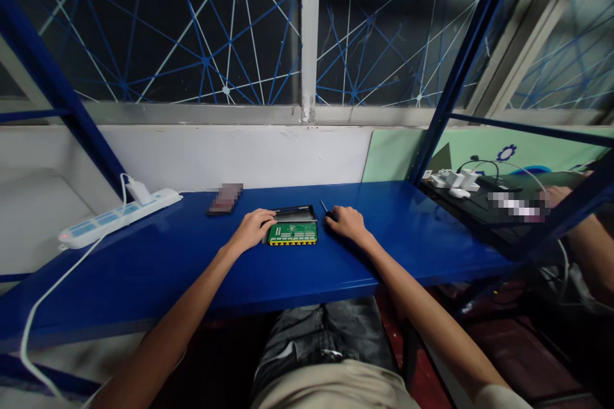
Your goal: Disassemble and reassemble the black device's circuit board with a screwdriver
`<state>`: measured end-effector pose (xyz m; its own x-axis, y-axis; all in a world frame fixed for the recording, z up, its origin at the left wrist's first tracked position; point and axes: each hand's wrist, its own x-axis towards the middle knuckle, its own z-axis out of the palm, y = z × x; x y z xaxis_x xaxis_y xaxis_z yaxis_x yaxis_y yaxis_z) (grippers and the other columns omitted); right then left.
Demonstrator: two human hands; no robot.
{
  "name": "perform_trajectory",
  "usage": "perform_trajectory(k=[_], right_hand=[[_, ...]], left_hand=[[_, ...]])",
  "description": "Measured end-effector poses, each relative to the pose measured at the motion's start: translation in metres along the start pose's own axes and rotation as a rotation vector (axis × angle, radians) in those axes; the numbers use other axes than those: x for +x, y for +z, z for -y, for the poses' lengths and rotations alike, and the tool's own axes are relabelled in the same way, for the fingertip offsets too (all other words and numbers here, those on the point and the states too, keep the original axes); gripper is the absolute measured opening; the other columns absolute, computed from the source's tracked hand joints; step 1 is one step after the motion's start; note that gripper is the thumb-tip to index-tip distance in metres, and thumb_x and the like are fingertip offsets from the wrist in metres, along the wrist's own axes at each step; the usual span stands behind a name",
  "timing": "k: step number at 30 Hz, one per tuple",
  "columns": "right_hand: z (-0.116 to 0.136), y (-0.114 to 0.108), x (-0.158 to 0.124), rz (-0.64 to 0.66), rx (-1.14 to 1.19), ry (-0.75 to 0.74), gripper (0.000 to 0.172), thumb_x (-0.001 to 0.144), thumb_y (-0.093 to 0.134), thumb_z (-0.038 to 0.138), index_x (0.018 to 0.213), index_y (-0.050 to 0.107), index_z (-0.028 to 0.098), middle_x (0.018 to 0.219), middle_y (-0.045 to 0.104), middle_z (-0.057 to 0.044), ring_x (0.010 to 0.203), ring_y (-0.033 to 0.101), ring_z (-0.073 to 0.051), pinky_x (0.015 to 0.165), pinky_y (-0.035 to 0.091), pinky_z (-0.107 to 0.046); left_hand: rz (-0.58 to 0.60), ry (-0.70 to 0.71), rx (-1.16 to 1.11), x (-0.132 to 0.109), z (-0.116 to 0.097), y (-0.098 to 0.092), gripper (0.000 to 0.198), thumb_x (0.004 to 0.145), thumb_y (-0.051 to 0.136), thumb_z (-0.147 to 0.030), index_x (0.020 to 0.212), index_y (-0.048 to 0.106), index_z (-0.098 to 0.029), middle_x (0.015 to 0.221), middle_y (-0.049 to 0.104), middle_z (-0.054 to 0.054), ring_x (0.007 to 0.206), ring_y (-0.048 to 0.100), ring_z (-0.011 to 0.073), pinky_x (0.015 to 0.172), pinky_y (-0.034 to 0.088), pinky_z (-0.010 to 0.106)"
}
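Note:
A green circuit board (293, 232) with a row of yellow ports along its near edge lies on the blue table. It looks like the inside of a network switch. Right behind it is an open black case (309, 212), dark and shallow. My left hand (252, 230) is closed at the left side of the case and board, fingers over the case's edge and thumb by the board. To the right of the board, my right hand (348, 223) rests on the table, wrapped round a screwdriver (325, 206) whose thin shaft points away and left.
A blurred phone (225, 199) lies at the back left of the blue table (182, 255). A white power strip (119, 217) with a plug and cable runs along the left edge. At right, beyond a blue frame post (460, 51), another person's hand (559, 197) is near chargers (455, 180).

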<state>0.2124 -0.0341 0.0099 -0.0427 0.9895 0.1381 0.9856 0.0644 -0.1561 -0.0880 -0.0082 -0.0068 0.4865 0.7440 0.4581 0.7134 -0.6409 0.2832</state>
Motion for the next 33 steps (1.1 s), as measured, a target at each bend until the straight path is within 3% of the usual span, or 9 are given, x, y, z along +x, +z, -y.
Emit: perform_trajectory(k=[4,8,14,22,27,33], right_hand=[[0.000,0.000,0.000,-0.001,0.002,0.014,0.036,0.088,0.047,0.043,0.105,0.067,0.018,0.103,0.070,-0.016,0.095,0.067,-0.030,0.072,0.048,-0.034],[0.000,0.000,0.001,0.009,0.004,0.026,0.036,0.087,0.048,0.043,0.104,0.066,0.017,0.105,0.070,-0.016,0.096,0.067,-0.030,0.073,0.048,-0.034],[-0.001,0.000,0.002,0.011,0.004,0.030,0.036,0.087,0.048,0.043,0.103,0.066,0.017,0.104,0.070,-0.016,0.095,0.067,-0.030,0.073,0.048,-0.034],[0.000,-0.001,0.001,0.023,0.007,0.039,0.035,0.087,0.047,0.043,0.103,0.066,0.018,0.104,0.070,-0.015,0.096,0.067,-0.029,0.073,0.047,-0.033],[0.000,-0.001,0.000,0.004,0.013,0.036,0.034,0.087,0.047,0.044,0.100,0.066,0.018,0.101,0.071,-0.015,0.094,0.067,-0.029,0.072,0.046,-0.033],[-0.002,-0.003,-0.001,-0.096,0.073,0.051,0.033,0.089,0.044,0.040,0.106,0.061,0.018,0.098,0.071,-0.014,0.091,0.066,-0.028,0.070,0.043,-0.032]], left_hand=[[-0.003,-0.007,0.033,0.000,0.004,0.002,0.027,0.093,0.049,-0.031,0.089,0.073,-0.021,0.114,0.071,0.006,0.109,0.062,0.0249,0.107,0.032,0.052],[0.022,0.031,0.028,0.003,0.007,-0.005,0.021,0.091,0.054,-0.031,0.089,0.074,-0.024,0.109,0.072,0.004,0.108,0.060,0.0230,0.097,0.041,0.042],[0.068,0.040,0.107,0.016,-0.003,-0.015,0.018,0.089,0.058,-0.033,0.083,0.075,-0.026,0.102,0.071,0.002,0.101,0.056,0.0250,0.089,0.039,0.041],[0.059,0.025,0.040,0.021,0.010,-0.004,0.024,0.090,0.053,-0.033,0.086,0.075,-0.024,0.094,0.075,0.004,0.096,0.062,0.0239,0.085,0.044,0.035],[0.035,0.027,0.037,0.021,0.017,-0.003,0.024,0.090,0.052,-0.032,0.088,0.075,-0.023,0.109,0.071,0.006,0.104,0.060,0.0246,0.090,0.045,0.037],[0.062,0.034,0.138,0.018,0.001,-0.019,0.016,0.084,0.063,-0.030,0.074,0.075,-0.024,0.111,0.068,0.004,0.106,0.055,0.0273,0.089,0.039,0.042]])
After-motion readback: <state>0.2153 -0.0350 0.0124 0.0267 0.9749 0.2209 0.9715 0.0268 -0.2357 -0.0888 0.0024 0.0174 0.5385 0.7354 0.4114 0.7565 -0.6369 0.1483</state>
